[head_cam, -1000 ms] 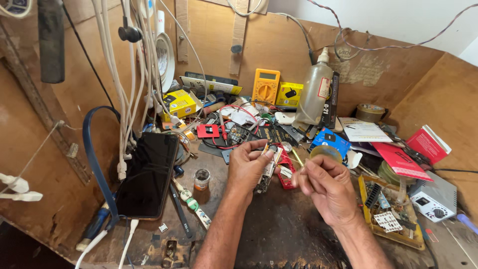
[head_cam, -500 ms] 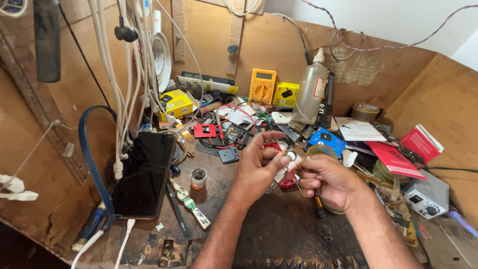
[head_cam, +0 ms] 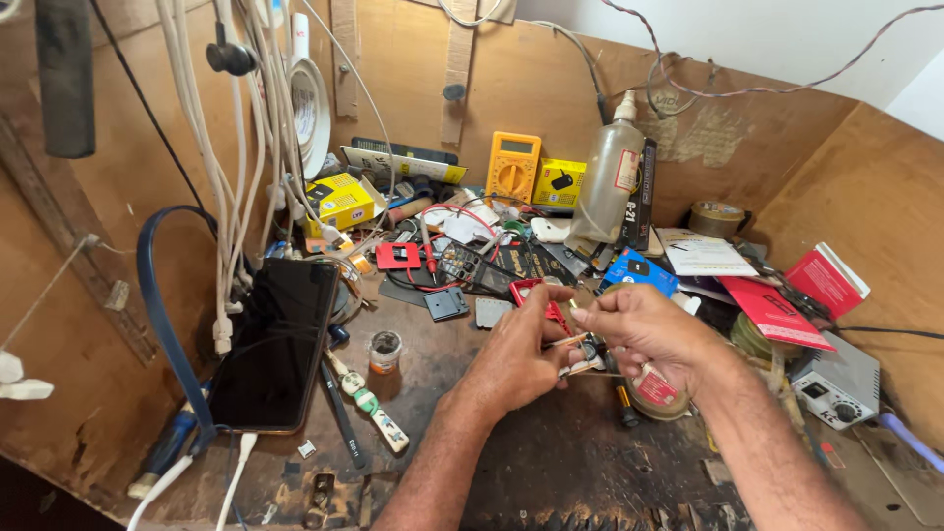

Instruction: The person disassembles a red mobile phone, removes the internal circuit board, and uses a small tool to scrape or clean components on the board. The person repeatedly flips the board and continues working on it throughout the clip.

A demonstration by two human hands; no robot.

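Observation:
My left hand (head_cam: 516, 352) and my right hand (head_cam: 644, 329) meet above the middle of a cluttered wooden workbench (head_cam: 551, 462). Both pinch a small thin part (head_cam: 575, 340) between thumb and fingertips; it is too small to tell what it is. A red-handled tool (head_cam: 536, 293) lies just behind my left hand. A round tape roll (head_cam: 657, 395) sits on the bench under my right wrist.
A black smartphone (head_cam: 278, 344) leans at the left beside hanging white cables (head_cam: 228, 197). At the back stand a yellow multimeter (head_cam: 512, 167), a clear bottle (head_cam: 607, 187) and yellow boxes (head_cam: 339, 202). Red booklets (head_cam: 787, 305) and a small grey device (head_cam: 836, 383) lie at the right. A small jar (head_cam: 384, 349) stands near the phone.
My hands have come together from slightly apart and now pinch the small part between them, a little further right over the bench.

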